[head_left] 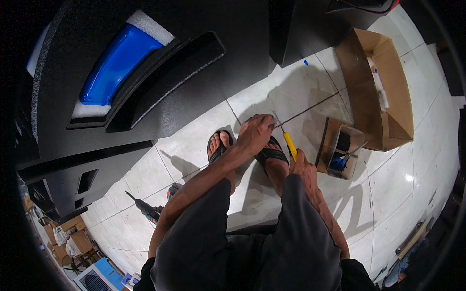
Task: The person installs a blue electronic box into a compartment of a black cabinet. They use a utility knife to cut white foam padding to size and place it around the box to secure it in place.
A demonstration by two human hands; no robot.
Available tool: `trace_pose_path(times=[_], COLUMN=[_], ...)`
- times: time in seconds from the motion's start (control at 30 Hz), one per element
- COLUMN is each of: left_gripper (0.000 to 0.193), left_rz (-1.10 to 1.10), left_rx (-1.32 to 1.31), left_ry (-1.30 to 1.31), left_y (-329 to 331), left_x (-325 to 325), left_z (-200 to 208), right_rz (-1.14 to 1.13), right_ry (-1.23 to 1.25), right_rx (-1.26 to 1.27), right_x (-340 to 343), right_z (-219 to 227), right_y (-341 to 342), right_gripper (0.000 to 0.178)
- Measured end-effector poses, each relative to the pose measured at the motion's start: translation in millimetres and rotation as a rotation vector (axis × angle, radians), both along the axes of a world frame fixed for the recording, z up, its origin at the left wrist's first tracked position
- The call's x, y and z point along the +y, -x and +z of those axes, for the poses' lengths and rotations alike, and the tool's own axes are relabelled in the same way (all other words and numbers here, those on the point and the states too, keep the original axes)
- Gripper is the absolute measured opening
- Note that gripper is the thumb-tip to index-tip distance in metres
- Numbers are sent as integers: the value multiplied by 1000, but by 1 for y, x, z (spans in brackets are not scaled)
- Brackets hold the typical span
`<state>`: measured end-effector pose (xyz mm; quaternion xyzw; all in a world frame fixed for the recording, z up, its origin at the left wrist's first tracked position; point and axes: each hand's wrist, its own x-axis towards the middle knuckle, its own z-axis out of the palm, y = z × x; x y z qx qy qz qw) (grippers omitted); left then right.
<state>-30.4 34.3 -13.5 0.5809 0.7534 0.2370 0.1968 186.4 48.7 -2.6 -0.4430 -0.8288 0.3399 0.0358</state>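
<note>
My right hand (305, 169) is closed around a yellow utility knife (290, 145), gripping its lower end in front of my right knee. The knife's upper end points up and left toward my left hand (256, 133). That hand is closed in a pinch above my sandalled right foot. A small, thin, pale piece (274, 122) seems to stick out at its fingertips, too small to name. The knife tip is close to this piece; I cannot tell whether they touch.
A black cabinet (194, 97) with a blue curved panel (121, 65) and white foam stands at the upper left. On the right are a cardboard box (366, 92) and a divided plastic container (345, 153) of black and blue pieces. A cordless drill (148, 211) lies left.
</note>
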Motion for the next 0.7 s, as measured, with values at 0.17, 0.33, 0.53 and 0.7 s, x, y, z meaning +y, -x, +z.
trace_pose_path(times=[0.17, 0.33, 0.53, 0.7], left_gripper=[16, 13, 14, 18], left_rz=[7, -23, -112, -33], left_rx=[-7, 44, 68, 73], left_ry=[-8, -82, -161, -81], left_y=[-2, -2, -3, -4], left_x=[0, -1, -6, -4], left_z=[0, -9, -14, -11], right_rz=[10, 22, 39, 44], right_ry=[34, 56, -23, -27], right_rx=[-47, -44, 0, -86], right_x=[1, 2, 6, -1], right_z=[-4, -3, -8, -18], right_y=[-2, -8, 3, -1], right_gripper=[31, 28, 28, 34])
